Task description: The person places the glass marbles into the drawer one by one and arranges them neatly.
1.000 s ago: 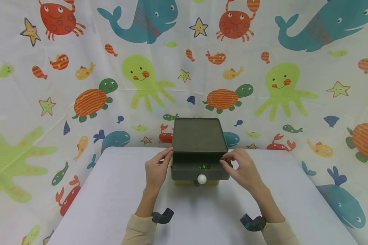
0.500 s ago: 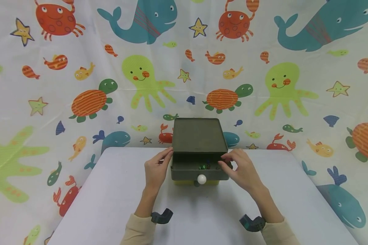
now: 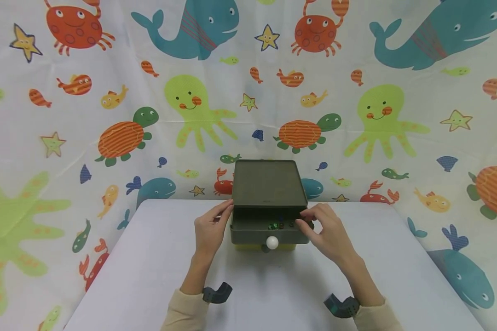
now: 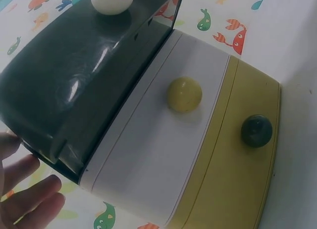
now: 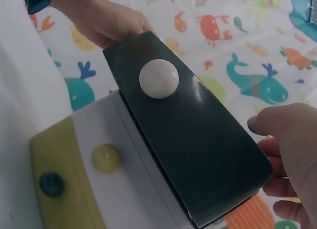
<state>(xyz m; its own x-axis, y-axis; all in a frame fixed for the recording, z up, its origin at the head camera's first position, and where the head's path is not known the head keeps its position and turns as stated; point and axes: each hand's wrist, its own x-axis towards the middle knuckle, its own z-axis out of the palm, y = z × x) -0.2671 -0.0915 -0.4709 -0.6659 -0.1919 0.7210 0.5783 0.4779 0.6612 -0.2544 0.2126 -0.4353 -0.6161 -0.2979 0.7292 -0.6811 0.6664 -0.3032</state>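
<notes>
A small chest of drawers [image 3: 270, 181] has a dark green top drawer [image 3: 250, 236] pulled out, with a white knob [image 3: 272, 242]. Inside lie several small shiny green and dark pieces [image 3: 275, 226], too small to identify. One little dark piece [image 3: 291, 224] sits near my right fingertips. My right hand [image 3: 326, 232] reaches over the drawer's right side, thumb and forefinger apart with nothing visible between them; its other fingers lie partly behind the drawer in the right wrist view. At the chest's upper left corner, my left hand [image 3: 210, 230] touches the side with its fingertips.
Below the pulled-out drawer are a white drawer [image 4: 143, 140] with a yellow knob [image 4: 184, 94] and a yellow drawer [image 4: 223, 174] with a green knob [image 4: 256, 130]. The chest stands on a white table [image 3: 265, 294] before a sea-animal cloth [image 3: 232, 105].
A small dark piece that was between my right fingertips has been let go and now lies in the drawer. My right thumb and forefinger have moved apart; my left hand has stayed put.
</notes>
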